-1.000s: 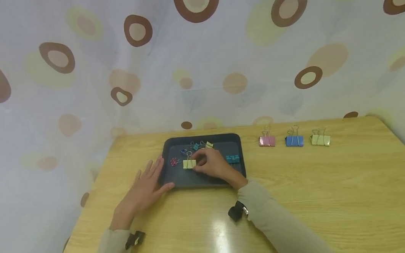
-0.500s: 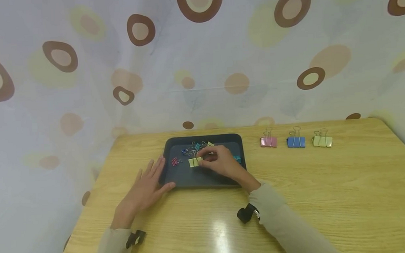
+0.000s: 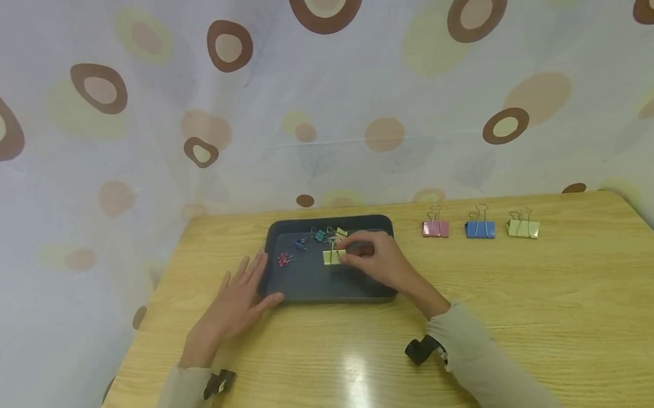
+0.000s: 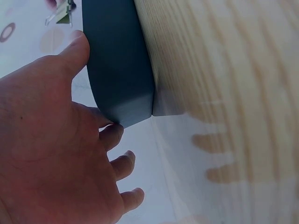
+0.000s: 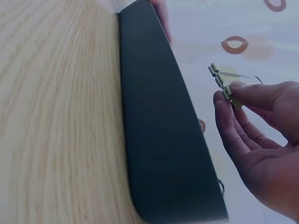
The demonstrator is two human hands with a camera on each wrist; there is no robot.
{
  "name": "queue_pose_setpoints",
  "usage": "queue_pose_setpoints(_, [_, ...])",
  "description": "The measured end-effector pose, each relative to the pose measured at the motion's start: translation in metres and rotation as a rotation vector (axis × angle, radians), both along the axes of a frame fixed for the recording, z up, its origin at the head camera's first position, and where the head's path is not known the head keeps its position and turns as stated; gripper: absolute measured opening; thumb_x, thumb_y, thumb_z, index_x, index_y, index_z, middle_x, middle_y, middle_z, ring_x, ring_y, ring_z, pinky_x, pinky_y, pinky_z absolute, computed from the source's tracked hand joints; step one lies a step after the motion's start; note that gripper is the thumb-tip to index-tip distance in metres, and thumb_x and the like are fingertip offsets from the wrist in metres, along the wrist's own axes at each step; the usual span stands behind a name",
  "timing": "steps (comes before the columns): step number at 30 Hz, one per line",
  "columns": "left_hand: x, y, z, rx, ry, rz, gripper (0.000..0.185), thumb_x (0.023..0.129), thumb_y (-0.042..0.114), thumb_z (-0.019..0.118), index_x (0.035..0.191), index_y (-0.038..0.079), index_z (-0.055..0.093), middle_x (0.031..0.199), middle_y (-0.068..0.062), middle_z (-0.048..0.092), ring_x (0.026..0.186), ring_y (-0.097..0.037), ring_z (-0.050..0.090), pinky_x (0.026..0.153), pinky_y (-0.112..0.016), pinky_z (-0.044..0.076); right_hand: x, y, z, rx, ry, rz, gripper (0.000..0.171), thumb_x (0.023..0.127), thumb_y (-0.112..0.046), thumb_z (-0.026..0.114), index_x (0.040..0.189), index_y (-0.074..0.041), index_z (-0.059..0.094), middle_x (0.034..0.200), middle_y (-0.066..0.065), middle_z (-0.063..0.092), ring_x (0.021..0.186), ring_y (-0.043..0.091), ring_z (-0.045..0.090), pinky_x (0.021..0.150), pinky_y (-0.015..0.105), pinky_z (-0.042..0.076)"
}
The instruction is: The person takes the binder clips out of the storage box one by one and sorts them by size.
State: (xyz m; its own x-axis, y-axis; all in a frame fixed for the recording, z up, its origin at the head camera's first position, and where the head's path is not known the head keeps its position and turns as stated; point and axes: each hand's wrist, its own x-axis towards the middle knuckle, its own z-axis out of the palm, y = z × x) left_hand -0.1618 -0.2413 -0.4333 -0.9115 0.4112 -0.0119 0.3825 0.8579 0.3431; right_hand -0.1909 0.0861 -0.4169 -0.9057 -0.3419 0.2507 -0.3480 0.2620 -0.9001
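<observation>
My right hand (image 3: 377,258) pinches a yellow binder clip (image 3: 334,257) between thumb and fingers, over the dark tray (image 3: 309,294). In the right wrist view the clip (image 5: 223,81) shows above the tray's rim with its wire handles pointing away. My left hand (image 3: 229,307) lies along the tray's left end, fingers straight; in the left wrist view its thumb and index finger touch the tray wall (image 4: 121,60). Inside the tray are small binder clips: red ones (image 3: 284,260), blue ones (image 3: 300,245), a teal one (image 3: 320,236) and a yellow one (image 3: 342,232).
Right of the tray, three larger binder clips stand in a row on the wooden table (image 3: 504,305): pink (image 3: 435,229), blue (image 3: 480,230) and yellow (image 3: 524,229). A patterned sheet (image 3: 322,105) hangs behind the table.
My right hand has moved to the right across the tray with the yellow binder clip. It now covers the teal clip at the tray's right side. The left hand has stayed put.
</observation>
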Motion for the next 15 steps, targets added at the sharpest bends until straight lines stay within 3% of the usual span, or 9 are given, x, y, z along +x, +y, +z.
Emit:
queue_pose_setpoints(5, [-0.002,0.0,-0.001,0.001,0.0,-0.005,0.092,0.102,0.059,0.053,0.165,0.006,0.013,0.172,-0.008,0.01,0.156,-0.042,0.01,0.121,-0.068,0.008,0.007,0.013,0.002,0.023,0.028,-0.031,0.018,0.092,-0.009,0.078,0.11,-0.008,0.078,0.111,0.006,0.073,0.096,0.021,0.072,0.082,0.032,0.06])
queue_pose_setpoints(12, [-0.003,-0.001,-0.003,-0.001,0.002,-0.008,0.092,0.102,0.059,0.053,0.165,0.006,0.013,0.172,-0.009,0.01,0.155,-0.042,0.01,0.12,-0.068,0.008,0.018,0.032,0.003,0.013,0.024,-0.062,0.018,0.094,-0.01,0.077,0.111,-0.008,0.077,0.109,0.008,0.071,0.096,0.025,0.071,0.068,0.029,0.058])
queue_pose_setpoints(15, [-0.002,-0.001,-0.004,-0.003,0.005,-0.008,0.092,0.102,0.059,0.053,0.165,0.006,0.013,0.172,-0.01,0.01,0.155,-0.043,0.01,0.12,-0.069,0.008,0.02,0.041,0.003,0.006,0.028,-0.082,0.017,0.093,-0.008,0.077,0.11,-0.008,0.077,0.107,0.008,0.071,0.095,0.025,0.071,0.071,0.027,0.058])
